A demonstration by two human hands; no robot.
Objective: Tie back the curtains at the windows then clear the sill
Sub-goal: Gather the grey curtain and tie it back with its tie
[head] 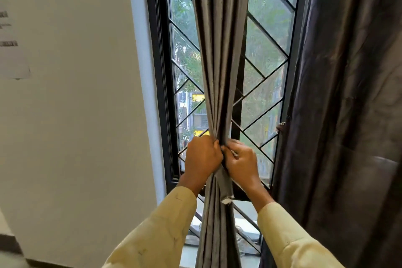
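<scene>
Grilled window [267,54] behind: gathered grey curtain [217,72] at centre, left hand [202,156] curled round it, right hand [241,163] pinching tie strip [226,185], 6 o'clock. Tying step underway; next probably needs knot cinched. Dark curtain [348,115], 3 o'clock, hangs loose.

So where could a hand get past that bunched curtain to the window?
Two gaps: between the curtain and the frame at left, and between it and the dark curtain at right. A grille backs both. Crowded where the left hand and right hand grip the curtain.

Home room: curtains [219,50], grilled window [267,54]
</scene>
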